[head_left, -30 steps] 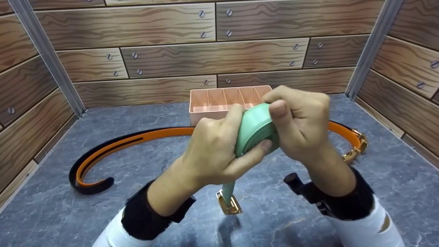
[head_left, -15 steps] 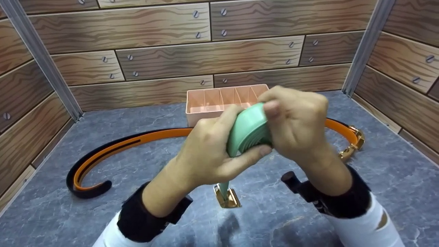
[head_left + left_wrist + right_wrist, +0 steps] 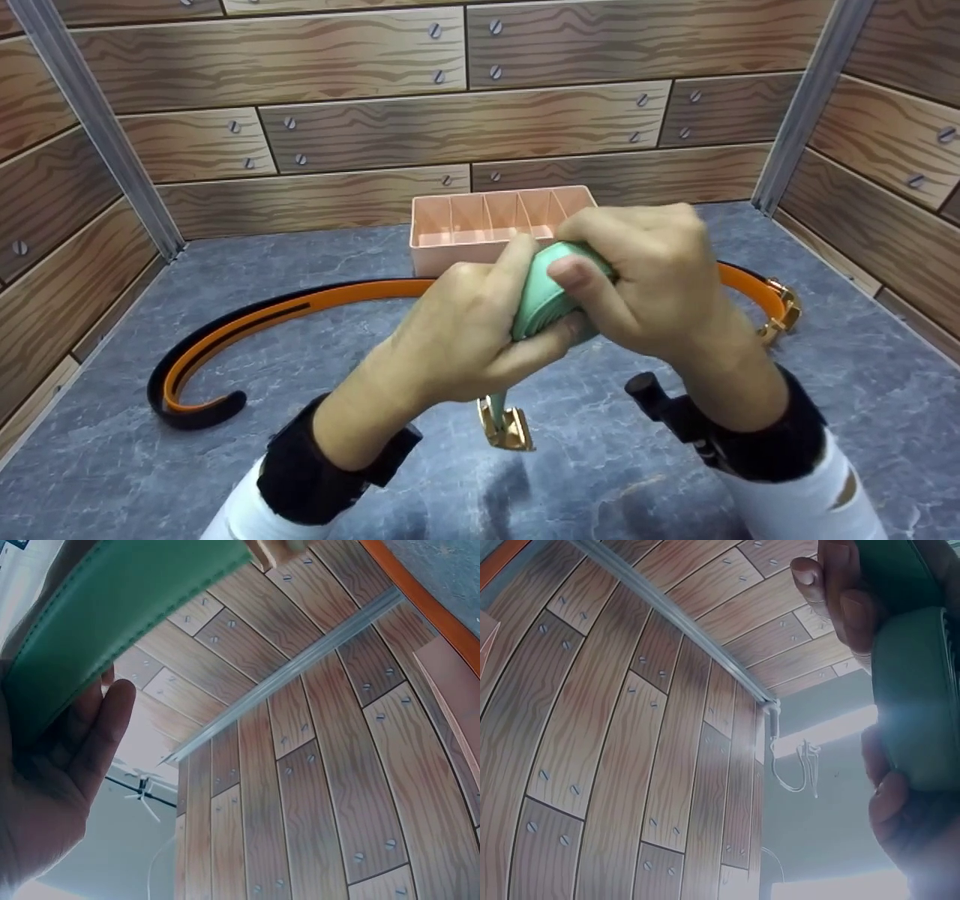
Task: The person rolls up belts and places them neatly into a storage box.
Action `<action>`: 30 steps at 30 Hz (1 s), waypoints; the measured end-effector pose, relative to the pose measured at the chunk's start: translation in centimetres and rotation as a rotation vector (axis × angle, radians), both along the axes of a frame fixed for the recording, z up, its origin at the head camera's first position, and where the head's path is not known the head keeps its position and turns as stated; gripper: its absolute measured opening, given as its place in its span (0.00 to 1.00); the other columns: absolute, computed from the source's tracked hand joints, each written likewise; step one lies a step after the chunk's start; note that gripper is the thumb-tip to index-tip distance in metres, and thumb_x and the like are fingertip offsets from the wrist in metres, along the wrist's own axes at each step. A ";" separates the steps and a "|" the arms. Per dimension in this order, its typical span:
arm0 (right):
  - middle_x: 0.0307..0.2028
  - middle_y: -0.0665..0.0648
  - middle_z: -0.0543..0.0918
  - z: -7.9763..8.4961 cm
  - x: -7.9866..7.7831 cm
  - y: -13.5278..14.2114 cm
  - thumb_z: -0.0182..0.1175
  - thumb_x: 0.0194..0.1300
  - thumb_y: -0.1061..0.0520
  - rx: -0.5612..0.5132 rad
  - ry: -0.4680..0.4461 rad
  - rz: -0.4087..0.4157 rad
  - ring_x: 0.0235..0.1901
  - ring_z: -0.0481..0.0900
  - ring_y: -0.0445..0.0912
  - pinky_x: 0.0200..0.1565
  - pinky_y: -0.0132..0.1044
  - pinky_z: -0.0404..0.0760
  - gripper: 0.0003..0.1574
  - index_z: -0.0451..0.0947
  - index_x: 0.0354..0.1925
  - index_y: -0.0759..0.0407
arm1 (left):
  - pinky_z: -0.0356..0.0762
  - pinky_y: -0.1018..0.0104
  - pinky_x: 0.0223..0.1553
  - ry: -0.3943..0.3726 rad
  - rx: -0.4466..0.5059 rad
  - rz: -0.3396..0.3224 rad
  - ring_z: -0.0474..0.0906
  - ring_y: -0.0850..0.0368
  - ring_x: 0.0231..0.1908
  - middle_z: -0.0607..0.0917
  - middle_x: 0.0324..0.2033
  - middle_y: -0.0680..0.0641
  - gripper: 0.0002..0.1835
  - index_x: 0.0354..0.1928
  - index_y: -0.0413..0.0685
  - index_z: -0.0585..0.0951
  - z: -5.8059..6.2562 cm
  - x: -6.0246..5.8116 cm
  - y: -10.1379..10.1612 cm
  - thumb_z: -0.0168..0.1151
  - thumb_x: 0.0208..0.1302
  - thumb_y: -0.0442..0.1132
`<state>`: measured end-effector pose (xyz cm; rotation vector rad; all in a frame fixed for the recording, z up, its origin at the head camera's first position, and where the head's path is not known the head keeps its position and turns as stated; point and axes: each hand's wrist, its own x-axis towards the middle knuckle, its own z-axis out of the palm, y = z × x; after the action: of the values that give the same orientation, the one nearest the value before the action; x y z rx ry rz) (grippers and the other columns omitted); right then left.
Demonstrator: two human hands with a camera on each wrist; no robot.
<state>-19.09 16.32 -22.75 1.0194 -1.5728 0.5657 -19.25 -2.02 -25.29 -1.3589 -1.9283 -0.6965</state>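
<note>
A mint-green belt [image 3: 541, 296], wound into a coil, is held between both hands above the middle of the table. My left hand [image 3: 461, 322] grips the coil's left side, its thumb laid along the lower edge. From the right, my right hand [image 3: 649, 277] grips the coil, thumb across the outer turn and fingers over the top. Below the left hand hangs the belt's gold buckle [image 3: 508, 429] on a short length of strap. In the left wrist view, a stitched strap stretch [image 3: 120, 622] crosses the palm. Coil layers [image 3: 915, 697] fill the right wrist view's right side.
An orange belt with black edging [image 3: 360, 291] lies in a wide curve on the grey table [image 3: 315, 465], its gold buckle [image 3: 784, 307] at the right. Behind the hands stands a pink divided box [image 3: 450, 255]. Wood-patterned walls [image 3: 360, 60] enclose the back and sides.
My right hand has turned over the coil, its thumb coming down and left across the green belt. The coil shows less between the hands, and the hanging buckle has risen slightly.
</note>
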 end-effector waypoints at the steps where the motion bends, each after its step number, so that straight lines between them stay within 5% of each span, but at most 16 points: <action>1: 0.14 0.48 0.77 -0.1 0.0 -0.1 0.43 0.75 0.32 0.004 0.014 -0.016 0.12 0.70 0.39 0.13 0.36 0.66 0.40 0.79 0.22 0.58 | 0.70 0.78 0.19 -0.008 0.002 -0.007 0.71 0.66 0.17 0.74 0.23 0.55 0.21 0.47 0.40 0.70 0.0 0.0 -0.1 0.60 0.66 0.51; 5: 0.14 0.49 0.76 -0.3 -0.3 -0.5 0.42 0.74 0.30 -0.066 0.036 -0.045 0.11 0.69 0.41 0.12 0.37 0.64 0.41 0.79 0.22 0.59 | 0.72 0.79 0.22 -0.028 0.056 -0.023 0.72 0.67 0.19 0.76 0.24 0.54 0.22 0.47 0.40 0.72 0.0 0.0 -0.1 0.63 0.64 0.51; 13: 0.12 0.49 0.75 -0.3 -0.1 -0.2 0.42 0.74 0.30 -0.240 -0.061 -0.024 0.10 0.63 0.38 0.12 0.30 0.57 0.43 0.79 0.20 0.60 | 0.75 0.78 0.24 -0.028 0.103 -0.003 0.76 0.66 0.21 0.79 0.25 0.53 0.24 0.42 0.40 0.73 -0.2 0.1 0.7 0.66 0.62 0.54; 18: 0.14 0.49 0.77 -0.2 0.1 0.0 0.44 0.75 0.33 -0.130 -0.042 0.031 0.10 0.68 0.39 0.12 0.31 0.64 0.41 0.81 0.22 0.60 | 0.72 0.78 0.19 -0.011 0.021 0.006 0.73 0.66 0.17 0.76 0.22 0.54 0.22 0.42 0.40 0.73 0.0 0.0 0.6 0.63 0.65 0.54; 23: 0.17 0.49 0.80 -0.3 0.3 0.0 0.43 0.77 0.36 0.021 0.016 -0.003 0.13 0.74 0.41 0.14 0.35 0.71 0.37 0.80 0.23 0.59 | 0.67 0.78 0.17 -0.033 -0.038 -0.019 0.69 0.67 0.15 0.72 0.19 0.56 0.20 0.42 0.43 0.73 0.1 0.1 0.4 0.61 0.66 0.54; 30: 0.15 0.49 0.77 -0.4 -0.1 -0.6 0.43 0.76 0.34 -0.087 0.022 -0.039 0.11 0.69 0.41 0.12 0.35 0.63 0.39 0.78 0.20 0.58 | 0.72 0.78 0.22 -0.020 0.039 -0.005 0.73 0.67 0.19 0.77 0.23 0.55 0.22 0.44 0.41 0.75 -0.1 0.0 0.3 0.66 0.61 0.52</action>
<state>-19.14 15.77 -23.15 0.9245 -1.5326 0.5887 -19.29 -1.69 -25.44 -1.3380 -1.9179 -0.7486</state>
